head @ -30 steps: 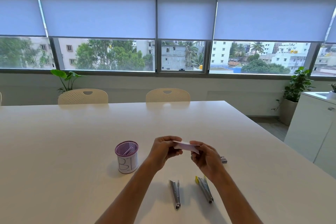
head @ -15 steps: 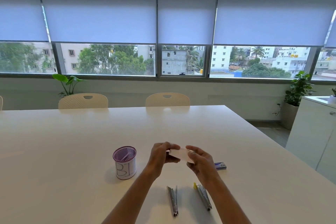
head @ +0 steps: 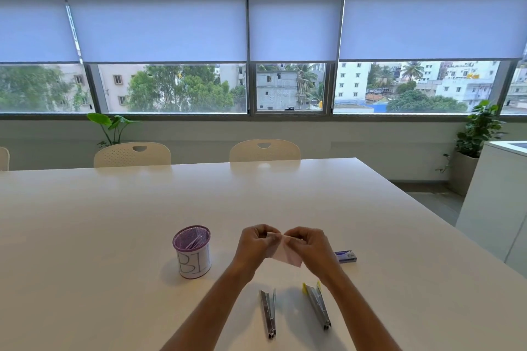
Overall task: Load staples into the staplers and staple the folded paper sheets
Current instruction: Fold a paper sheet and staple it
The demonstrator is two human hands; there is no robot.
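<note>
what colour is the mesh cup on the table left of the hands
Purple mesh cup, with a white label wrapped round its lower part; the head view shows it.

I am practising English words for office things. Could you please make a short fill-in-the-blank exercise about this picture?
1. Both hands, the left hand and the right hand, hold a small folded ____ above the table.
2. The number of staplers lying on the table, one beside the other, is ____.
3. The mesh cup has a rim of ____ colour.
4. The small staple box lies on the person's ____ side.

Missing words: paper; two; purple; right
</note>
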